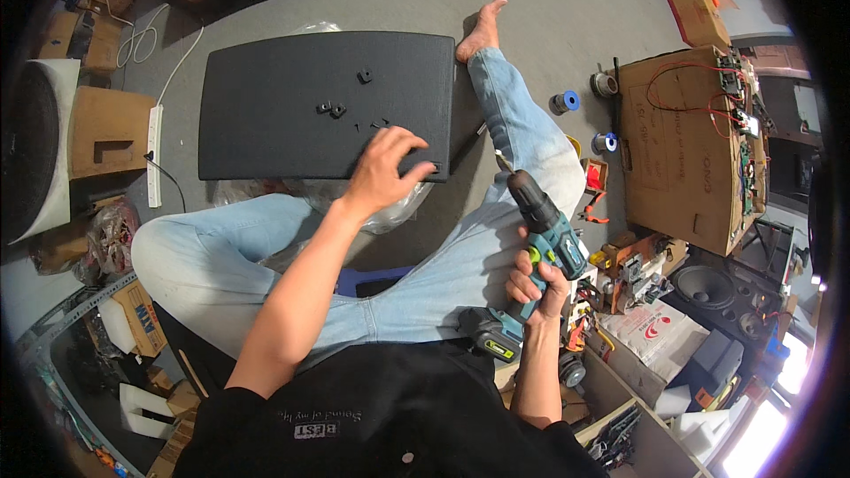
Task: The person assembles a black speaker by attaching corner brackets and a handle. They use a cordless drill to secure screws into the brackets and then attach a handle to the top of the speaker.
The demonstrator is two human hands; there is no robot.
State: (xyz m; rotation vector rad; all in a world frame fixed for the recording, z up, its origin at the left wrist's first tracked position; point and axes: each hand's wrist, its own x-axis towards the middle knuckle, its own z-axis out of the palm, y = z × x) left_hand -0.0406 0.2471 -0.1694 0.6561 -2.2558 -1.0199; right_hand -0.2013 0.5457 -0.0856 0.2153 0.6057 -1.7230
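Note:
My right hand (537, 288) is wrapped round the grip of a teal and black cordless drill (534, 202), whose bit points up and away over my leg. Over the near right part of a black textured cabinet panel (292, 97) reaches my left hand (387, 170), its fingers apart and curved, with nothing seen in it. Just beyond its fingertips lie a few small dark screws (375, 126). Farther off on the panel sit black corner pieces (365, 76). A dark piece (432, 167) is at the panel's near right corner, close to my thumb; its shape is partly hidden.
My bare foot (482, 34) rests against the panel's right side. To the right are solder spools (567, 102), red-handled pliers (591, 210) and a big cardboard box (677, 150) with wired circuit boards. A white power strip (154, 155) and a large speaker (37, 150) stand left.

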